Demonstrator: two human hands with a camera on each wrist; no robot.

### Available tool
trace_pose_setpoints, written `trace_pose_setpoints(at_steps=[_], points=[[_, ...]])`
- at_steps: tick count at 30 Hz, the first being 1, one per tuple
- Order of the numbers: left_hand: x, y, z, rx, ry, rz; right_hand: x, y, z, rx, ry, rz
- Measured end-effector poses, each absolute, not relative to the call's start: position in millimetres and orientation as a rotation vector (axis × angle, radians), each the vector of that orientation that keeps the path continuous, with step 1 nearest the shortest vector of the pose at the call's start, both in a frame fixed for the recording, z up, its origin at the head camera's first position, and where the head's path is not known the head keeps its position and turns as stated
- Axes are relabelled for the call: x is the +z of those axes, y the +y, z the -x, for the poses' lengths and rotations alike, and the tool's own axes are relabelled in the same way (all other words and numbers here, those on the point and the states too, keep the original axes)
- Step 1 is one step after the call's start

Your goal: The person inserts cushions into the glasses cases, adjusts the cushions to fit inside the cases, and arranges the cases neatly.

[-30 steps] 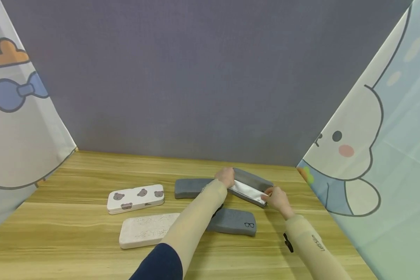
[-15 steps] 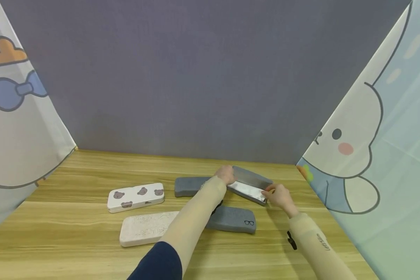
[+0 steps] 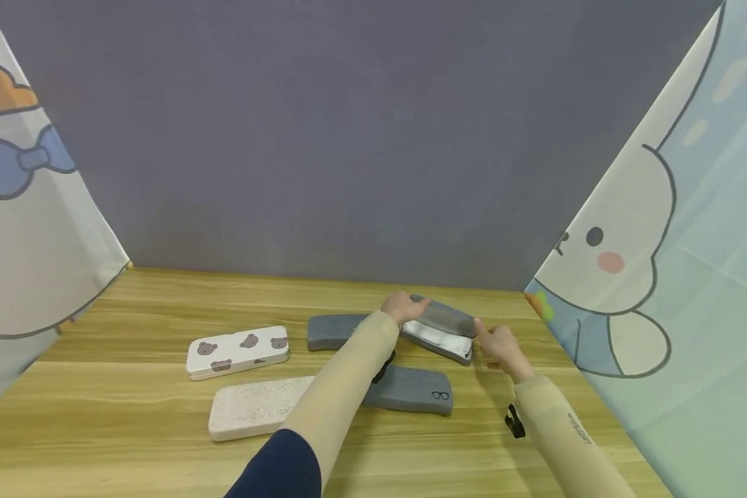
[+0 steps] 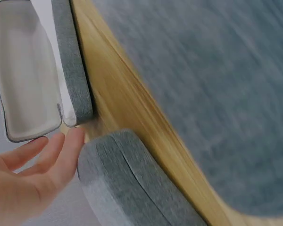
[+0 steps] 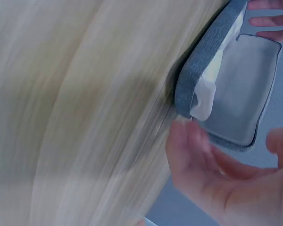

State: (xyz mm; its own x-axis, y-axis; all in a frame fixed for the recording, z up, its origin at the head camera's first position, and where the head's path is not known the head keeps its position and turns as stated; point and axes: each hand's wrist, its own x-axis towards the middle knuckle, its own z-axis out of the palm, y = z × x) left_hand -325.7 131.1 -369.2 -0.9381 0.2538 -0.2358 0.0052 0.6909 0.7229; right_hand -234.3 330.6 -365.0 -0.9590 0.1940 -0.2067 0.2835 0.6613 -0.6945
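A grey eyeglass case (image 3: pixel 445 318) stands open at the back right of the table, with a white cloth (image 3: pixel 438 337) inside its lower half. My left hand (image 3: pixel 401 306) is at the case's left end, thumb reaching over the lid; in the left wrist view its fairly straight fingertips (image 4: pixel 75 136) are right at that end. At the opposite end is my right hand (image 3: pixel 503 348), a digit against the lid's corner. The right wrist view shows its bent fingers (image 5: pixel 184 141) close to the case's end, with nothing gripped between them and the thumb (image 5: pixel 279 143).
A second grey case (image 3: pixel 333 332) lies left of the open one, partly behind my left forearm. Nearer me is a grey case (image 3: pixel 411 389) with a glasses print. To the left lie a white bear-print case (image 3: pixel 238 351) and a cream case (image 3: pixel 255 408). A grey panel stands behind.
The lid of the grey case has tipped forward and lower over the cloth. My right hand has left the cloth for the lid's corner, and my left thumb has stretched out over the lid.
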Motion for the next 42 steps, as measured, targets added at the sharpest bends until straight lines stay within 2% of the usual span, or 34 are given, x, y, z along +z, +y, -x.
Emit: trace_pose_setpoints(at_steps=[11,17,28,42], points=[[-370.4,129.5,320.4,1.268,2.5,-0.181,-367.6,318.0,240.9,-1.345,2.552,-0.504],[-364.3,127.7,317.8,1.31,2.471,-0.191,-361.9,322.8,243.7,-1.423,2.426,-0.451],[-363.1,133.1,325.9,1.236,2.497,-0.182,-354.0,325.1,250.6,-1.487,2.366,-0.384],[-370.6,134.9,327.0,1.011,2.536,-0.346,-362.7,323.0,246.6,-1.299,2.501,-0.376]])
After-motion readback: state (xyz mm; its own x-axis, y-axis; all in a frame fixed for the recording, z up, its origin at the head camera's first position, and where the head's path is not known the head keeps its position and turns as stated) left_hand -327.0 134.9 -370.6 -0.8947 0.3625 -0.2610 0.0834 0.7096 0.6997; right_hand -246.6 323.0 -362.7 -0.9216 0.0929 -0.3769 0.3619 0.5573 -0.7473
